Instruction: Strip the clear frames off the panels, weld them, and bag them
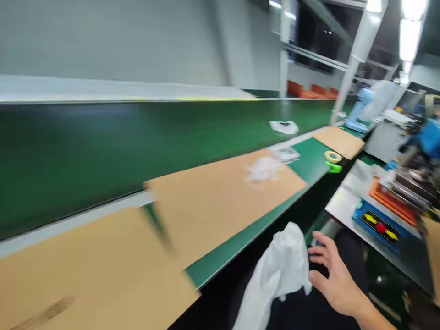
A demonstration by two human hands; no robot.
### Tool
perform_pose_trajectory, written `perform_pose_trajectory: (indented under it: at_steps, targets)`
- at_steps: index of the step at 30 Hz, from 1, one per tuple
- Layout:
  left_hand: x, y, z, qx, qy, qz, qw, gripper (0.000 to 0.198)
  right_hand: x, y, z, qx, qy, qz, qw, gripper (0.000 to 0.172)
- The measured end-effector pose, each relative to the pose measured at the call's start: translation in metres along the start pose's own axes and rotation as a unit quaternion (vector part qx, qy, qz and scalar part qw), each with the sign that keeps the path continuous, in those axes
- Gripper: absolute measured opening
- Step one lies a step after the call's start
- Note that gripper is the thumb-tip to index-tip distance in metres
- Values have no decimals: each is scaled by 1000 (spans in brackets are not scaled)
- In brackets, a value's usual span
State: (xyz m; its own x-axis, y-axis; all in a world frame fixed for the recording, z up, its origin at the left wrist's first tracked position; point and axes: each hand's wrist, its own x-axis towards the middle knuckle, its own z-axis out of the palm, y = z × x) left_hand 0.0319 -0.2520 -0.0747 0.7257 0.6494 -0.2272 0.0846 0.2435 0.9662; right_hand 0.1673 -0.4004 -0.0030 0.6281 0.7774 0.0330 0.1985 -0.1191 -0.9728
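My left hand (287,259) wears a white glove that reaches up over the wrist. Its fingers look bent, but blur and loose fabric hide whether they hold anything. Close to its right is my bare right hand (328,275), fingers apart and slightly curved, with nothing in it. The fingertips are very near the white glove; contact cannot be made out. Both hands are over my dark-clothed lap, in the gap between the bench and a side table. On a cardboard sheet (220,197) beyond them lies a blurred, crumpled white item (263,168).
A green conveyor belt (137,142) runs behind the bench, with a white piece (283,127) on it. Another cardboard sheet (85,266) lies left. Tape (332,156) sits near the bench edge. On the right stand a fan (373,103) and a blue-and-orange press-like device (381,224).
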Motion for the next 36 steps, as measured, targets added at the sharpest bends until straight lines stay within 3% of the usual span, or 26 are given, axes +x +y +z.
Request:
perform_pose_trajectory:
  at_steps: [1, 2, 4, 6, 10, 12, 14, 17, 19, 22, 24, 26, 28, 30, 33, 36]
  targets:
    - [-1, 1, -10, -43, 25, 24, 998, 79, 7, 5, 13, 67, -29, 33, 997, 88]
    - [-2, 3, -16, -85, 35, 51, 994, 82, 14, 11, 25, 111, -59, 62, 990, 87]
    - [-2, 7, -20, -143, 29, 94, 985, 83, 27, 20, 47, 138, -101, 90, 981, 68]
    - [-1, 11, -22, -155, 34, 113, 981, 82, 40, 22, 58, 103, -103, 87, 985, 48]
    - [6, 22, -37, -114, 122, 118, 979, 83, 61, 14, 48, 31, -129, 58, 989, 45]
    - [10, 29, -48, -48, 133, 121, 983, 57, 68, 13, 37, 27, -135, 48, 989, 47]
    - [12, 38, -55, 15, 135, 136, 981, 28, 71, 15, 29, 50, -98, 52, 993, 51]
    - [5, 54, -54, 69, 163, 186, 966, 29, 70, 24, 21, 122, -2, 91, 988, 63]
    - [-6, 66, -45, 127, 128, 250, 951, 24, 66, 31, 14, 161, 41, 110, 980, 68]
    - [-20, 85, -25, 230, -67, 311, 920, 20, 55, 38, 0, 182, 58, 142, 971, 65]
    - [-22, 92, -11, 287, -182, 301, 891, 22, 48, 39, -11, 193, 69, 175, 963, 65]
    - [-15, 92, 2, 349, -208, 274, 871, 27, 41, 39, -22, 209, 92, 196, 954, 68]
    - [-5, 86, 11, 383, -143, 236, 882, 30, 36, 41, -32, 220, 110, 205, 947, 70]
    - [3, 80, 19, 334, -67, 173, 924, 27, 33, 45, -37, 219, 116, 200, 948, 68]
    - [7, 81, 30, 164, -54, 77, 982, 44, 33, 53, -37, 189, 99, 167, 963, 64]
    - [6, 86, 38, 111, -22, 46, 993, 36, 36, 56, -31, 141, 43, 137, 979, 66]
